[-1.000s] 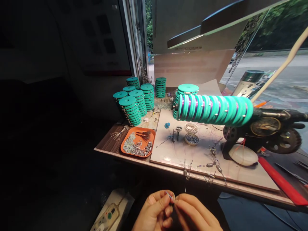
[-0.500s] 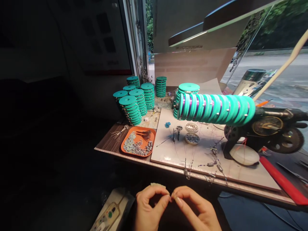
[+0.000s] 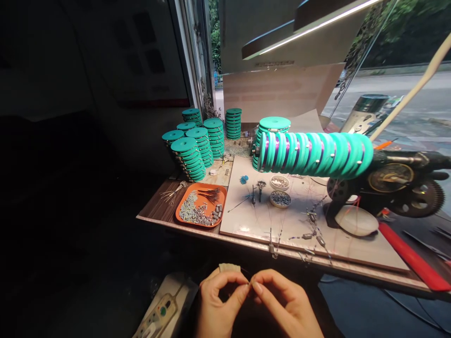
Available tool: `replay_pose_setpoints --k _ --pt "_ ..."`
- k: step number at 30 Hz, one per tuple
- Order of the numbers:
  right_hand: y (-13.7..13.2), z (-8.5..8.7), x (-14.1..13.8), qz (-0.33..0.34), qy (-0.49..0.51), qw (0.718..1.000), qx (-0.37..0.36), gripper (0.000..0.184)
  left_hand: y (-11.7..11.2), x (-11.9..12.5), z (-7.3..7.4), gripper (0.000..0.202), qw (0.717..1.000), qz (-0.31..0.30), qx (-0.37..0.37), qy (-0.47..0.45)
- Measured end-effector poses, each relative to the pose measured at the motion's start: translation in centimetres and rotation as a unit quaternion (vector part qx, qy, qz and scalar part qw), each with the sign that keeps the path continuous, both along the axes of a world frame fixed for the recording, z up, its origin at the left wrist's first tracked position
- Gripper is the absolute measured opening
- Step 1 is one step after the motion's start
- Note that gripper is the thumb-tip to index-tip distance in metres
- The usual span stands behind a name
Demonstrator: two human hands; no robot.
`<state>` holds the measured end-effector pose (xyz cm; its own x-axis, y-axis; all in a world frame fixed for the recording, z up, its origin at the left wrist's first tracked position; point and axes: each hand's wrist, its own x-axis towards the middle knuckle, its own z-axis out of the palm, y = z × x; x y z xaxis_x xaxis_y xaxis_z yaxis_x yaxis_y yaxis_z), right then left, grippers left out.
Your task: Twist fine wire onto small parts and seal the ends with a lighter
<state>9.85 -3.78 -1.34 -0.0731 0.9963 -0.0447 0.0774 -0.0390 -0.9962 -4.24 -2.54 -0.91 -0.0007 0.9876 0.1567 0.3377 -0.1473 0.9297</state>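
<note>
Below the table's front edge, my left hand (image 3: 225, 298) and my right hand (image 3: 282, 300) meet fingertip to fingertip. Thumb and index finger of each are pinched together. Whatever sits between the fingertips is too small to make out. A pale wrap (image 3: 229, 267) shows on a finger of my left hand. Beyond them, on a white board (image 3: 243, 225), lie small rigs with grey weights (image 3: 308, 236) and thin line. An orange tray (image 3: 180, 217) at the left holds small metal sleeves, dark wires and grey cylinders.
A row of green spools (image 3: 313, 155) is mounted on a geared black winder (image 3: 394, 180). Stacks of green spools (image 3: 188, 159) stand at the back left. Two small round dishes (image 3: 281, 199) hold tiny parts. A red bar (image 3: 412, 258) lies at the right; a power strip (image 3: 158, 312) sits below.
The view has shifted slightly, so the table items sit a little higher and further left. My hands stay pinched together, with the fingertips nearly in the same place.
</note>
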Motion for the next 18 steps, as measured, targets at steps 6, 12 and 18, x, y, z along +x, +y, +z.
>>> replay_pose_setpoints --k 6,12,18 --pt "-0.03 0.0 -0.02 0.0 -0.013 1.0 0.007 0.025 0.15 0.07 0.03 0.005 1.0 0.006 0.018 -0.007" --pt "-0.02 -0.07 -0.03 0.004 -0.022 1.0 0.017 0.025 0.04 -0.09 -0.08 0.005 0.999 -0.003 0.053 0.006" --pt "-0.07 -0.26 -0.04 0.006 -0.019 1.0 0.018 0.024 0.0 -0.13 -0.13 0.006 0.998 -0.002 0.061 0.015"
